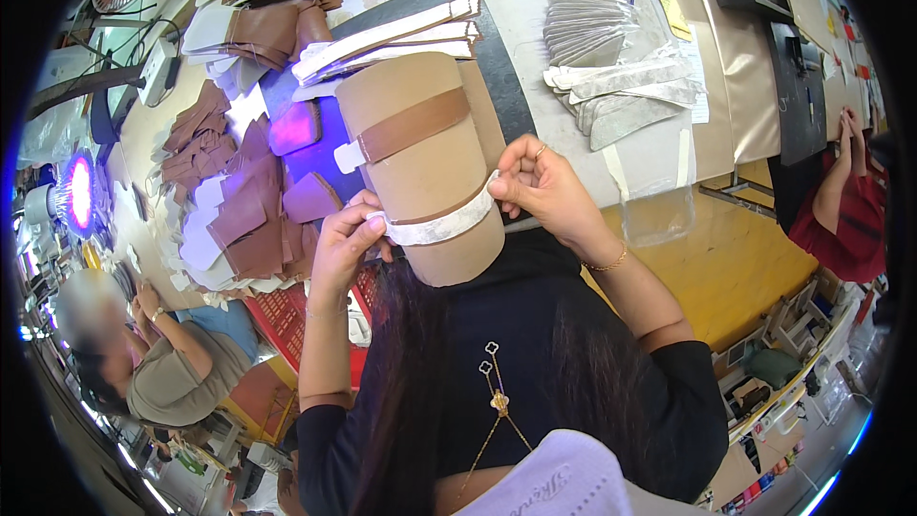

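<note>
left hand [342, 247] and right hand [537, 186] both up in front of the chest, holding a tan cardboard form [420, 167] over the near edge of the tabletop [535, 10]. white strip [441, 226] wraps the form's lower part; left hand's fingers closed, pinching the strip's left end, right hand's fingers closed, pinching its right end against the form. brown leather band [413, 125] sits higher on the form, tilted, with a white tab at its left end. stack of long white strips [387, 36] lies just behind the form. grey shaped pieces [611, 57] fanned out to the right, brown leather cut pieces [239, 201] piled to the left. another person sits lower left, a second at the far right edge.
</note>
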`<state>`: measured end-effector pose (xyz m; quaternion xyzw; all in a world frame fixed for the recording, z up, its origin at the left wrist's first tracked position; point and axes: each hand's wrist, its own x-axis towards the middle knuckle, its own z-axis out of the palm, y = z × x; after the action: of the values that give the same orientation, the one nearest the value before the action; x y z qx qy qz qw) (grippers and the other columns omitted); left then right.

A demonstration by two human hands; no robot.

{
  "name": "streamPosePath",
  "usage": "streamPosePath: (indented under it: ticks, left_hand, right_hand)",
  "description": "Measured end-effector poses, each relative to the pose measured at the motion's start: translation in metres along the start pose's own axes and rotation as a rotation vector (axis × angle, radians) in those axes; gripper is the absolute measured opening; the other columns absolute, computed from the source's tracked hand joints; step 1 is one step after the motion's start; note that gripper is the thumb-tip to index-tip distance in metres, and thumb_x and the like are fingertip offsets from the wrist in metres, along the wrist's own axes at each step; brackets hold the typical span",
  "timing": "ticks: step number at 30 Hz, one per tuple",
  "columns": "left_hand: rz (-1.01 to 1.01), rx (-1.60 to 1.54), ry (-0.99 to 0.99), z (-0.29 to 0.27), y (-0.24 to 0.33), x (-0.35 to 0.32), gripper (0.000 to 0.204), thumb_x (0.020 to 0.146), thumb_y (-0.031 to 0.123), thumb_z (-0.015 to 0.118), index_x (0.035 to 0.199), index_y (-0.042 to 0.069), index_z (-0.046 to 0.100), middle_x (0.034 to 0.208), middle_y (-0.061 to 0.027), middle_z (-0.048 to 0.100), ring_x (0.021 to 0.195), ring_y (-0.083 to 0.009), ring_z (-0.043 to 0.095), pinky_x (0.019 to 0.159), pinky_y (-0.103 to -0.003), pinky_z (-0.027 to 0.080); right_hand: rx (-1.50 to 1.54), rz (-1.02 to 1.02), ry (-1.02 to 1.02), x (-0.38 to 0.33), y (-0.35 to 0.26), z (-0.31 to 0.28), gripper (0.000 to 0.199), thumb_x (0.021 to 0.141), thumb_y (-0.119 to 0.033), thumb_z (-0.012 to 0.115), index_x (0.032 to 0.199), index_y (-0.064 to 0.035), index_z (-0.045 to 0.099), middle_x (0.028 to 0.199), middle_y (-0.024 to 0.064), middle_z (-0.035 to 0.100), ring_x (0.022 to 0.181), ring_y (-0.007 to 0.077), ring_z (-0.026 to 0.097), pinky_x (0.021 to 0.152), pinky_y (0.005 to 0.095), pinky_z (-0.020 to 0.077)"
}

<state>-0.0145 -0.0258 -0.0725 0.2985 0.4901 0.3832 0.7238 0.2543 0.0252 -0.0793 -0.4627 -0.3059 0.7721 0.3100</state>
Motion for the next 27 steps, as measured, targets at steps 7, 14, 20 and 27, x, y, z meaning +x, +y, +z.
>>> streamPosePath:
  ticks: [7,14,20,27]
  left_hand:
    - [0.037,0.009,0.0,0.002,-0.003,0.001,0.021,0.088,0.017,0.06,0.086,-0.004,0.062,0.094,-0.0056,0.049,0.072,-0.0132,0.058,0.052,-0.022,0.05]
    - [0.099,-0.172,0.006,0.008,-0.003,-0.011,0.025,0.091,0.02,0.058,0.088,-0.004,0.06,0.089,-0.0065,0.052,0.07,-0.013,0.058,0.052,-0.022,0.05]
    - [0.077,-0.153,0.151,0.018,-0.003,-0.019,0.02,0.092,0.019,0.057,0.09,0.0,0.062,0.088,-0.0034,0.056,0.067,-0.0073,0.055,0.051,-0.018,0.043]
    - [0.089,-0.122,0.037,0.014,-0.005,-0.009,0.022,0.09,0.018,0.06,0.083,-0.002,0.063,0.082,-0.0034,0.053,0.067,-0.0093,0.056,0.051,-0.021,0.048]
  right_hand:
    - [0.02,0.041,-0.024,-0.008,0.01,0.0,0.014,0.088,-0.016,0.065,0.092,-0.0046,0.057,0.082,-0.0011,0.057,0.063,0.0033,0.051,0.056,0.019,0.0427]
    - [-0.891,-0.725,0.098,-0.021,-0.052,0.016,0.032,0.08,-0.024,0.071,0.106,-0.0078,0.062,0.094,0.0044,0.06,0.088,0.018,0.058,0.079,0.0319,0.045]
    - [-1.33,-1.164,-0.508,-0.018,-0.037,0.084,0.067,0.072,-0.046,0.066,0.126,-0.0103,0.051,0.124,0.0116,0.054,0.122,0.0272,0.046,0.106,0.0416,0.0303]
    - [-1.289,-1.057,-0.388,-0.028,-0.014,0.039,0.078,0.075,-0.045,0.064,0.138,-0.0089,0.038,0.143,0.0143,0.037,0.136,0.0295,0.029,0.111,0.0445,0.0207]
